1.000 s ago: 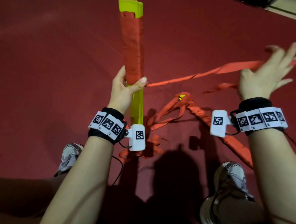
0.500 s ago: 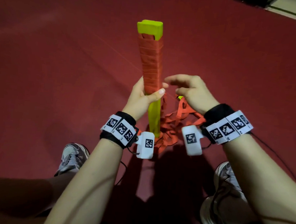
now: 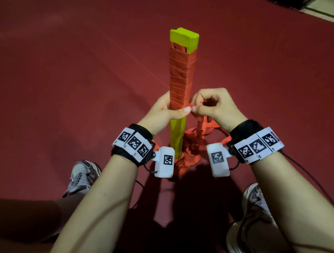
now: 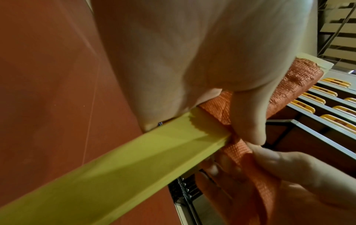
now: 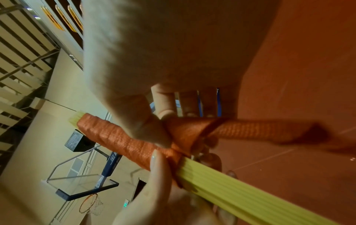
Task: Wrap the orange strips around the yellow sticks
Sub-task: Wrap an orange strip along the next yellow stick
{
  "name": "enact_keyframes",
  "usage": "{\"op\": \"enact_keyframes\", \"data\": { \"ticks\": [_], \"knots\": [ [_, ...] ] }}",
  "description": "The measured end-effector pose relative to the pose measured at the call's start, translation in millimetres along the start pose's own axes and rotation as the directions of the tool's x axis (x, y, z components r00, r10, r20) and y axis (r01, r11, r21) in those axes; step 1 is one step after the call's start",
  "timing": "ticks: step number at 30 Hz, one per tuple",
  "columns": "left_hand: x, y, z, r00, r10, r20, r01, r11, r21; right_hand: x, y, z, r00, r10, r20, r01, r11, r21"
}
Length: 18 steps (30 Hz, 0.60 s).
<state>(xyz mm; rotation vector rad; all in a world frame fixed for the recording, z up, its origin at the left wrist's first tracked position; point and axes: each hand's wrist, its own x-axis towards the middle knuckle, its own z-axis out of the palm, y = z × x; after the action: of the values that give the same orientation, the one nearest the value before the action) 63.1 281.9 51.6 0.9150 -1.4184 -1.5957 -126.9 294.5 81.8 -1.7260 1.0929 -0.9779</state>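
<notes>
A yellow stick [image 3: 177, 134] stands upright in front of me, its upper part wound in orange strip [image 3: 181, 76] with a bare yellow top. My left hand [image 3: 164, 110] grips the stick at the lower edge of the wrapping, thumb across the front [image 4: 248, 115]. My right hand [image 3: 211, 107] pinches the loose orange strip [image 5: 185, 134] right beside the stick [image 5: 240, 191], thumb tip against the left thumb. The rest of the strip [image 3: 192, 147] hangs down and piles on the floor behind the stick's foot.
Red floor [image 3: 68, 82] lies all around. My two shoes [image 3: 82, 178] [image 3: 254, 214] stand either side of the stick's base. A cable runs from the right wristband. The wrist views show tiered seats [image 4: 327, 99] and a basketball hoop [image 5: 90, 204] far off.
My right hand, stretched out to the right with the strip taut one second ago, has come in to the stick and now pinches the strip there. The stick has shifted right and turned.
</notes>
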Motion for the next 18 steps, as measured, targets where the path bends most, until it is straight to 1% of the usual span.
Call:
{"op": "enact_keyframes", "data": {
  "ticks": [6, 9, 11, 13, 16, 18],
  "knots": [
    [1.1, -3.8, -10.9, 0.998, -0.003, -0.070, 0.004, 1.000, 0.017, -0.6, 1.9, 3.5, 0.999, 0.049, 0.011, -0.049, 0.998, 0.030],
    [2.2, -3.6, -13.1, 0.995, 0.008, -0.095, -0.001, 0.997, 0.072, -2.4, 4.1, 7.9, 0.994, 0.103, -0.026, -0.103, 0.995, -0.007],
    [2.4, -3.0, -12.0, 0.988, 0.035, -0.151, -0.017, 0.993, 0.117, -2.2, 4.8, 6.1, 0.989, 0.120, -0.082, -0.131, 0.981, -0.146],
    [2.5, -3.5, -10.6, 0.974, 0.072, -0.213, -0.041, 0.989, 0.145, 0.9, 4.5, 1.3, 0.988, 0.093, -0.125, -0.131, 0.932, -0.339],
    [1.5, -6.5, -7.4, 0.951, 0.120, -0.286, -0.075, 0.984, 0.163, 4.1, -0.3, 1.0, 0.995, 0.032, -0.092, -0.080, 0.802, -0.592],
    [1.1, -9.2, -4.5, 0.934, 0.127, -0.334, -0.090, 0.988, 0.125, 4.5, -0.9, 5.9, 0.996, 0.030, -0.080, -0.078, 0.711, -0.699]
  ]
}}
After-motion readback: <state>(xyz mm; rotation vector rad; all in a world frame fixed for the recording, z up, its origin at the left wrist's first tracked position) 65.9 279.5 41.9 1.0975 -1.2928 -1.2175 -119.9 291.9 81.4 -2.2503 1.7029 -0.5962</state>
